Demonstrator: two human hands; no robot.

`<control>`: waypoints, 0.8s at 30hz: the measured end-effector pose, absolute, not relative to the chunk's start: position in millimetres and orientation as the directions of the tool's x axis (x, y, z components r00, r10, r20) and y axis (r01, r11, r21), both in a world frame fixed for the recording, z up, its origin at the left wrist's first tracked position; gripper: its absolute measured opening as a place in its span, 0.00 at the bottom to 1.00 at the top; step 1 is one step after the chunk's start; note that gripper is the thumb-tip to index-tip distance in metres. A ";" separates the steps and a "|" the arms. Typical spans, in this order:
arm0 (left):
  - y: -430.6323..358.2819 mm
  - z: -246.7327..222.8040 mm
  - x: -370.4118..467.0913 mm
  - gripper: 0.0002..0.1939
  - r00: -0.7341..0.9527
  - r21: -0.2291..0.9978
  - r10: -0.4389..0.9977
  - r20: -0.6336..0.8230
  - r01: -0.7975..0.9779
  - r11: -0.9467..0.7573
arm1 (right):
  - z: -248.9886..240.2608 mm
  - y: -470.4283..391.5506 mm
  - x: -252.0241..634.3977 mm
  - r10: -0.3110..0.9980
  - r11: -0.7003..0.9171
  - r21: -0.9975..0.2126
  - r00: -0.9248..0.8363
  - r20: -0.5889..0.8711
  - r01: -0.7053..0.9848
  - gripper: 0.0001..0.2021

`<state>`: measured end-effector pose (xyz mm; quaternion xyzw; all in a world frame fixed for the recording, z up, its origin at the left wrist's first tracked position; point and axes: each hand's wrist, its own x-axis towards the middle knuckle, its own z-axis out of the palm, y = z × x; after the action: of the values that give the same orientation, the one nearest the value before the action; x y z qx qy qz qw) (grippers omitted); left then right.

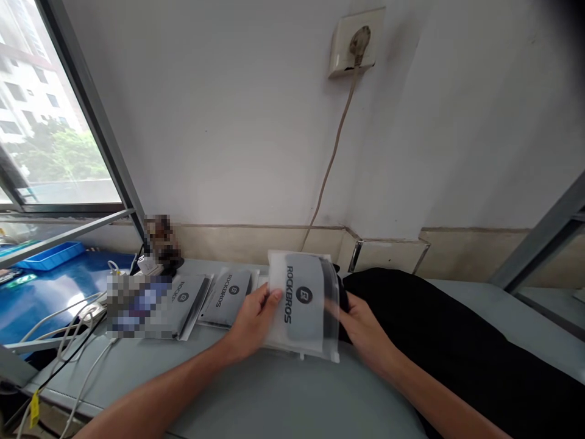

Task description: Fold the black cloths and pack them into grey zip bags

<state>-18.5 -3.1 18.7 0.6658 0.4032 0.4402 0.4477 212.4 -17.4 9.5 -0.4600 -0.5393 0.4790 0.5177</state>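
A frosted zip bag point(304, 305) printed ROCKBROS is held up over the grey table point(274, 402). My left hand point(253, 317) pinches its left edge, thumb on the front. At the bag's right side is my right hand point(361, 323), its fingers partly behind or inside the clear plastic, by some black material; which one I cannot tell. Two more ROCKBROS bags, a nearer one point(223, 299) and a farther one point(183, 305), lie flat to the left. Black cloth point(411, 323) is spread on the table to the right.
White cables point(91, 314) and a power strip point(148, 264) are at the left, near a blurred item. A blue tray point(55, 255) stands on a blue surface beyond the metal frame point(86, 91). A cord point(336, 143) hangs from the wall socket point(359, 42).
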 end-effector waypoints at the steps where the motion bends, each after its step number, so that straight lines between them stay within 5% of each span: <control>1: 1.9 18.2 -20.4 0.23 0.209 0.949 0.949 0.236 0.159 -0.272 | 7.9 -14.4 215.1 0.986 0.146 -0.989 0.079 0.146 0.000 0.22; 5: 24.5 15.0 -36.0 0.18 -0.017 0.922 0.957 0.291 0.274 -0.275 | 5.5 -3.1 227.9 0.883 0.176 -0.982 0.451 0.129 -0.064 0.23; 8: 36.0 11.3 -50.0 0.22 0.023 0.877 0.969 0.247 0.421 -0.233 | 8.5 -1.8 232.4 0.844 0.155 -0.979 0.533 0.059 -0.136 0.21; 15: 29.8 11.0 -52.1 0.42 0.108 0.783 0.987 0.118 0.601 -0.160 | 17.5 -13.3 228.2 0.917 0.132 -0.985 0.390 0.081 -0.108 0.19; 20: 21.2 6.0 -48.8 0.45 0.208 0.707 0.959 0.195 0.648 -0.284 | 27.6 -21.0 224.2 0.968 0.034 -0.983 0.251 -0.012 -0.179 0.16; 24: 17.3 5.2 -46.4 0.39 0.277 0.499 0.929 0.246 0.785 -0.366 | 32.6 -28.5 221.7 0.975 -0.156 -0.962 0.118 -0.186 -0.226 0.14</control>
<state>-46.4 17.3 5.2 0.7865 0.5448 0.2542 0.1412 221.7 -28.5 32.6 -0.5178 -0.3620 0.5567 0.5394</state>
